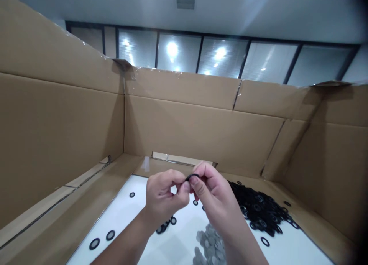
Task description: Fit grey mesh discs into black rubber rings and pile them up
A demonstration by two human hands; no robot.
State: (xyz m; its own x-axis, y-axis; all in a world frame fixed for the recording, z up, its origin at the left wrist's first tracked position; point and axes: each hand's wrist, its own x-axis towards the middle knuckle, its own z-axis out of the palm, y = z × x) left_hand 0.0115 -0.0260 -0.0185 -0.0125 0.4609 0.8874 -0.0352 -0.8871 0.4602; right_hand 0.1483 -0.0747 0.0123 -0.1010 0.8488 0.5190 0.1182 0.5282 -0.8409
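One black ring (192, 176) between both hands (165, 192) (214, 194)

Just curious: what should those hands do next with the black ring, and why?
Probably take a disc from the grey heap and fit the black ring around it: the left hand and right hand pinch it, and ringed discs lie nearby.
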